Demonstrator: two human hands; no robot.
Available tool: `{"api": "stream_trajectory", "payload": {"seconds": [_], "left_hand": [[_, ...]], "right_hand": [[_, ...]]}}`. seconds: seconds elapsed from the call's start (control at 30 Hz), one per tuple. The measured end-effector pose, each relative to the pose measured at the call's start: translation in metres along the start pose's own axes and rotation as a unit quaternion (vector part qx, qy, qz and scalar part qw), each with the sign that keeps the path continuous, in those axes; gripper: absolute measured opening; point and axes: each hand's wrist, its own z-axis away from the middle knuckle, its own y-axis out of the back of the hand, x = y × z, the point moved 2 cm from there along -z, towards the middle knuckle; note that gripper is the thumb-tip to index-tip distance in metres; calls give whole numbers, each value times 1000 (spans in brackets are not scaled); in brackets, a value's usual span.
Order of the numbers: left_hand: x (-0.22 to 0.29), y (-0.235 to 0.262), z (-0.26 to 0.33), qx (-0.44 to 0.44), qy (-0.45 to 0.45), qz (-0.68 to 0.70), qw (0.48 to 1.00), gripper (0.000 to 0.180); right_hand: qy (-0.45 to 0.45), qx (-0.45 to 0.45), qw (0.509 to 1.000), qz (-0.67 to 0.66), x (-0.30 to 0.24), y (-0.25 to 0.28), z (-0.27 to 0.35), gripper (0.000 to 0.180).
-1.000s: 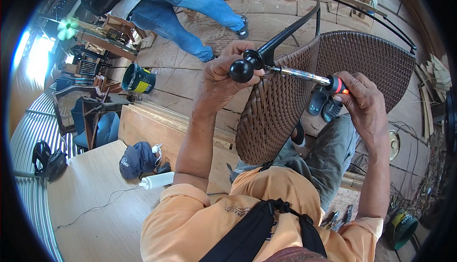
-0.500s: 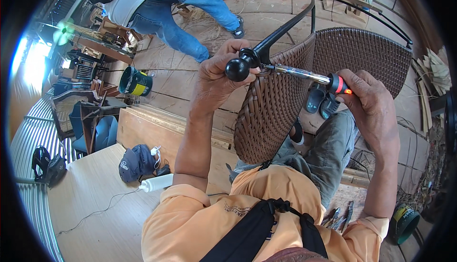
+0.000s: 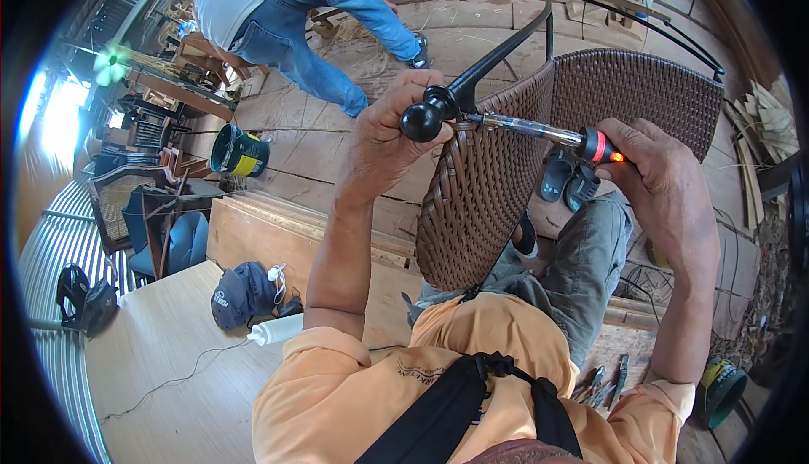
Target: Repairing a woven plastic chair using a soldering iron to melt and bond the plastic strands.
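A chair part of brown woven wicker (image 3: pixel 479 203) on a black metal frame (image 3: pixel 506 49) stands before me. My left hand (image 3: pixel 381 139) is closed around the frame beside its black ball-shaped end knob (image 3: pixel 419 123). My right hand (image 3: pixel 661 173) grips the dark handle of a soldering iron (image 3: pixel 539 129), which has a shiny metal barrel and a glowing red light. Its tip points left, at the corner where the weave meets the frame near my left fingers. Whether the tip touches the strands is too small to tell.
A person in jeans (image 3: pixel 291 38) stands at the upper left. Left of me are a wooden board table (image 3: pixel 160 346), a dark cap (image 3: pixel 240 295) and a white bottle (image 3: pixel 276 329). Sandals (image 3: pixel 556 176) lie on the plank floor beyond my legs. Hand tools (image 3: pixel 602 388) lie at my right.
The soldering iron stays at the same corner, with only a slight shift of my right hand and forearm. The person at the upper left has moved a little.
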Motion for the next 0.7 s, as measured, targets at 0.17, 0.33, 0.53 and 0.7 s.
{"api": "stream_trajectory", "payload": {"seconds": [0.17,0.33,0.53,0.7], "left_hand": [[1,2,-2,-12,-22,-5,1000,24],[10,2,-4,-45,2,-44,998,22],[19,6,-20,-133,-4,-76,988,19],[14,10,-33,-183,-11,-54,982,16]], "right_hand": [[23,5,999,-37,11,-9,-6,29],[36,18,999,-30,22,-14,-3,31],[-183,105,934,-288,43,-18,5,34],[-178,104,855,-476,37,-71,-19,28]]}}
